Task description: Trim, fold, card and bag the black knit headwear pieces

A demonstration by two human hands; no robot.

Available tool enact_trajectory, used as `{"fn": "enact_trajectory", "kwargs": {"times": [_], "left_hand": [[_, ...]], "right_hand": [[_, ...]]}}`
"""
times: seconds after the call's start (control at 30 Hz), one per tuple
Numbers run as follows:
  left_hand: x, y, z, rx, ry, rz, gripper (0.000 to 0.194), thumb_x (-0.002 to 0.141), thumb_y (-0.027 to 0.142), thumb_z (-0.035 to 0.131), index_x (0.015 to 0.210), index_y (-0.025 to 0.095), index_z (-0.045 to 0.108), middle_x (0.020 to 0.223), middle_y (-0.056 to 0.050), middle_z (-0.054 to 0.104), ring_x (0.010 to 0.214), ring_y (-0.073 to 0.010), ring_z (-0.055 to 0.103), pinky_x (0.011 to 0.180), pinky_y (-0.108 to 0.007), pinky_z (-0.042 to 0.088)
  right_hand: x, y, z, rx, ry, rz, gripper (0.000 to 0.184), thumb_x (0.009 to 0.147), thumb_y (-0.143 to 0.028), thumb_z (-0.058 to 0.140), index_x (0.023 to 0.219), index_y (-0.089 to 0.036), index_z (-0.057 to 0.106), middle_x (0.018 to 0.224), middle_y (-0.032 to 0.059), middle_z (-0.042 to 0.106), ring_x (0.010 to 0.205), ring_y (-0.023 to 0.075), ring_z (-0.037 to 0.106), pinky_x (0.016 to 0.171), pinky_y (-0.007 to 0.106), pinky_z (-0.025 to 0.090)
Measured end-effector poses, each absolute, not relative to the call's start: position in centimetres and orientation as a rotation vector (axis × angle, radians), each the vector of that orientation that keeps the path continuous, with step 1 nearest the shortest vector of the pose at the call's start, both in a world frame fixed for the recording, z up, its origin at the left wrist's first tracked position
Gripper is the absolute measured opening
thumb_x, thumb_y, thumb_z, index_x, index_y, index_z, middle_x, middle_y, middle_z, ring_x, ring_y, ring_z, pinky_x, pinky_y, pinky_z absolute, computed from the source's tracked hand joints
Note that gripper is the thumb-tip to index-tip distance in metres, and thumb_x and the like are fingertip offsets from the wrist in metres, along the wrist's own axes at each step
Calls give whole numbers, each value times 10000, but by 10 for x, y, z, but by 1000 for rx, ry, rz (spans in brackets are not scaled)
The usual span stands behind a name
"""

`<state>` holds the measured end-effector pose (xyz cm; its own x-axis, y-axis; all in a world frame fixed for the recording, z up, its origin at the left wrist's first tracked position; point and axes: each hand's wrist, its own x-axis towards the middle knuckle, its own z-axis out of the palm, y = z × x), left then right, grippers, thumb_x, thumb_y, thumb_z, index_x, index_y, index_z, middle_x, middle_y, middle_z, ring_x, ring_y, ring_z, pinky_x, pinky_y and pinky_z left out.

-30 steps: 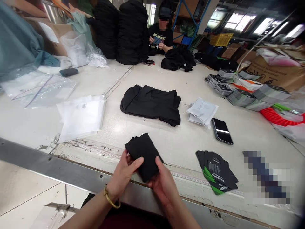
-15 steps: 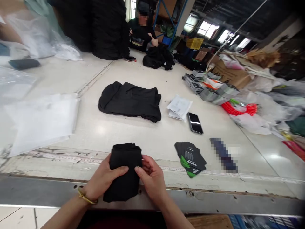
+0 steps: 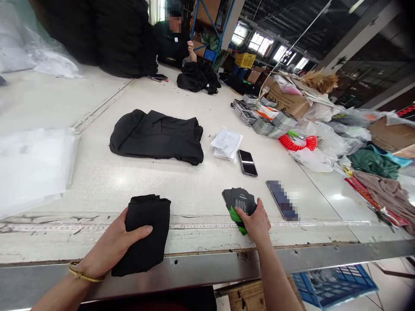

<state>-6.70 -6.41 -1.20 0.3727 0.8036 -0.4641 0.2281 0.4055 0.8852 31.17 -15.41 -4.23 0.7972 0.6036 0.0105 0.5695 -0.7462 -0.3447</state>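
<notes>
On the white worktable (image 3: 81, 181), the left hand (image 3: 112, 248) lies open on a folded black garment (image 3: 145, 229) — no grip — while the right hand (image 3: 256, 220) closes on printed cards (image 3: 240, 201); 1 bunched garment (image 3: 155, 138) lies unfolded.

This is a garment-packing workshop in a large factory-style hall. A long white tabletop (image 3: 97, 181) with a tape measure (image 3: 207, 225) fixed along its near edge runs through the room, carrying a black garment (image 3: 155, 138), a folded black cloth (image 3: 145, 229), printed card inserts (image 3: 240, 203) and clear plastic bags (image 3: 32, 168). Tall stacks of black garments (image 3: 119, 39) rise at upper left, beside a seated co-worker (image 3: 171, 43). Blue metal shelving (image 3: 210, 26) stands behind, and cardboard boxes (image 3: 285, 99) lie at right, under a high roof with bright windows (image 3: 261, 43).
</notes>
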Motion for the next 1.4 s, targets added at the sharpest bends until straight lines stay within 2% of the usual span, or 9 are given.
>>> {"fn": "enact_trajectory", "kwargs": {"times": [0.23,0.33,0.5,0.67,0.8,0.93,1.0,1.1,1.4], "left_hand": [[-65,-65,-8,1080,1177,489,612,682,432,714,1203,229,463,1030,-56,686,915,-273,658,715,-360,579],[-64,-65,-6,1036,1156,508,603,670,416,727,1191,234,483,1047,-55,683,930,-275,655,732,-369,576],[-63,-65,-2,936,1101,562,577,654,376,746,1156,208,517,1085,-82,671,948,-282,647,768,-383,562],[-62,-62,-5,946,1055,614,620,671,404,729,1200,170,506,1129,-113,649,990,-292,625,824,-403,531],[-64,-62,-10,1049,1075,719,561,779,524,577,1216,177,529,1210,-93,610,1125,-280,547,973,-405,431],[-68,-63,-13,787,902,757,651,843,650,324,1230,174,541,1196,-104,620,1093,-279,572,961,-421,435],[-71,-62,-13,722,815,748,596,826,589,458,1253,177,515,1191,-112,621,1067,-282,587,936,-417,451],[-73,-60,-10,744,792,692,627,727,358,696,1282,182,462,1183,-118,621,1042,-293,597,887,-403,477],[-67,-61,-10,765,920,745,545,756,385,660,1211,151,475,1119,-118,641,969,-254,618,811,-357,507]], "right_hand": [[315,-149,-32,-2509,-957,-8,944,618,-492,635,1402,-137,249,1225,182,494,1155,362,444,891,458,383],[323,-150,-25,-2476,-947,53,968,584,-466,671,1400,-145,263,1151,166,514,1039,341,527,837,448,422],[319,-150,-10,-2093,-663,588,982,511,-379,780,1362,-185,331,953,91,649,835,296,628,754,443,495],[240,-136,18,-1660,-722,1125,844,490,-257,825,1251,-193,465,1050,90,658,886,263,635,767,393,519],[157,-110,23,-1490,-920,1579,887,528,-203,801,1311,-236,386,929,31,687,804,228,650,723,369,517],[110,-86,3,-1555,-1045,1502,927,561,-235,774,1363,-227,309,778,-21,646,724,198,635,699,348,502],[102,-81,-5,-1618,-1090,1398,955,559,-267,780,1379,-246,290,800,-23,623,748,194,624,729,349,493],[98,-82,-8,-1689,-1148,1286,934,577,-335,776,1379,-282,299,901,4,604,853,210,606,798,364,472],[101,-97,-5,-1603,-1056,1371,882,601,-328,763,1351,-247,306,1026,32,579,893,198,577,794,334,482]]}}
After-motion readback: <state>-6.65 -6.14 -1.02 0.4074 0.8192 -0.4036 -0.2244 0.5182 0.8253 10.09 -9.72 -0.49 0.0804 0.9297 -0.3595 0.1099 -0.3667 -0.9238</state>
